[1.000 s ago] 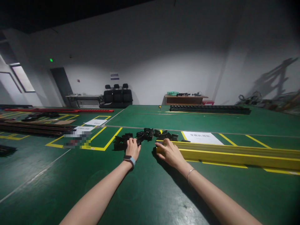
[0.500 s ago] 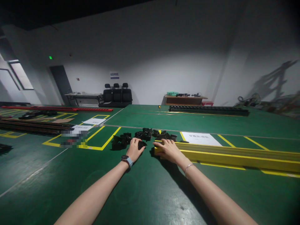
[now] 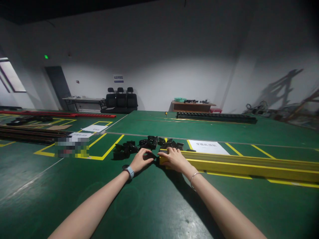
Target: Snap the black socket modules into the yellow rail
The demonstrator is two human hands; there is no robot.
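Note:
A long yellow rail (image 3: 239,166) lies on the green table (image 3: 139,205), running off to the right. My right hand (image 3: 174,160) is closed around the rail's left end. Just left of that end, my left hand (image 3: 141,161) holds a small black block (image 3: 155,157) between thumb and fingers; the block is at the rail's end, partly hidden by my fingers. Behind both hands sit several loose black blocks (image 3: 126,149) in a spread pile, some of them (image 3: 149,142) straight behind my left hand.
White paper sheets (image 3: 208,147) lie behind the rail and at the left (image 3: 94,128). Dark rails (image 3: 27,133) and a red rail (image 3: 94,115) are at the left. A black slotted rail (image 3: 216,117) lies across the table's far side. Black seats (image 3: 121,101) stand by the wall.
My left hand has brought the black block rightward to the rail's left end. The right hand keeps its place on the rail. The whole view has shifted slightly.

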